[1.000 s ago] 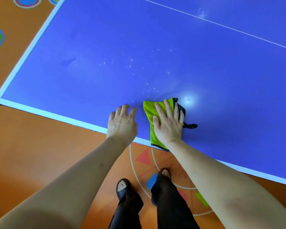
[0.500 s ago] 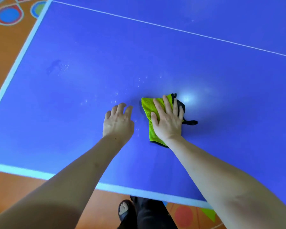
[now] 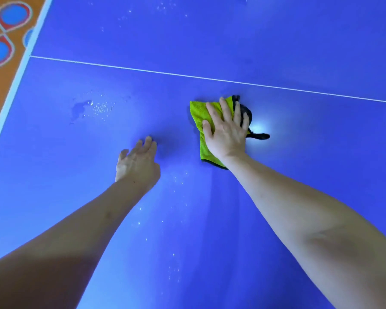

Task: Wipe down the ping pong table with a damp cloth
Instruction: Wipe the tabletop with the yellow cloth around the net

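Observation:
The blue ping pong table (image 3: 299, 52) fills almost the whole view. A folded green cloth (image 3: 198, 112) with a dark edge lies flat on it, a little short of the white centre line. My right hand (image 3: 226, 132) presses flat on the cloth with straight, spread fingers. My left hand (image 3: 137, 161) rests on the bare table surface to the left of the cloth, fingers straight and close together. Small water droplets and a wet smear (image 3: 83, 109) sit further left on the table.
The white centre line (image 3: 143, 71) crosses the table beyond the cloth. The table's white left edge (image 3: 16, 81) runs diagonally at far left, with orange floor and blue circle markings (image 3: 0, 52) beyond it. More droplets dot the surface between my forearms.
My right hand has pushed the cloth away from the near edge toward the centre line. My left hand slid forward too but trails behind. The near edge and my feet have left the view.

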Action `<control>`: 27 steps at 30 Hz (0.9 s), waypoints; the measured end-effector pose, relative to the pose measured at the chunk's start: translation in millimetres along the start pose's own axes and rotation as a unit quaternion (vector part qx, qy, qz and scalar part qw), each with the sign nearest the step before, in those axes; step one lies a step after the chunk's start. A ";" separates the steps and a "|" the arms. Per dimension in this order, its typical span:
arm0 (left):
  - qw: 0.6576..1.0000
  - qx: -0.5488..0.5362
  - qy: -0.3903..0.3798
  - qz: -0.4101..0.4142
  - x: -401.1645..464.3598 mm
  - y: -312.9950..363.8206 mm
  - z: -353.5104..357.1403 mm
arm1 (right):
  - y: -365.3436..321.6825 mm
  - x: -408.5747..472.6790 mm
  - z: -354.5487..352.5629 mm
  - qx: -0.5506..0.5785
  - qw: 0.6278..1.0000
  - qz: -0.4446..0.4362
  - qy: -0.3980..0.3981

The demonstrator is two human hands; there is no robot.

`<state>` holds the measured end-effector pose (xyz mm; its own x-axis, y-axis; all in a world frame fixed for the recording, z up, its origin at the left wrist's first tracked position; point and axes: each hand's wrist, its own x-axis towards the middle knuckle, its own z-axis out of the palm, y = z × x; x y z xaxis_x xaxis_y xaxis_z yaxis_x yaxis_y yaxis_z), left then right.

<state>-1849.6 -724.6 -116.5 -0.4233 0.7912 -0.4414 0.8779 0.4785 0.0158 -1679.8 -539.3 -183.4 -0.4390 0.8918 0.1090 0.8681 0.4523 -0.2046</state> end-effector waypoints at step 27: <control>0.998 -0.059 -0.013 0.032 -79.3 -50.4 15.3 | -95.1 -186.7 -12.0 -0.014 0.998 -0.051 -0.035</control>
<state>-1856.9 -817.4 -96.0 -0.3599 0.8118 -0.4598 0.8697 0.4703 0.1496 -1677.6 -748.9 -172.6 -0.5392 0.8400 0.0595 0.8240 0.5409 -0.1686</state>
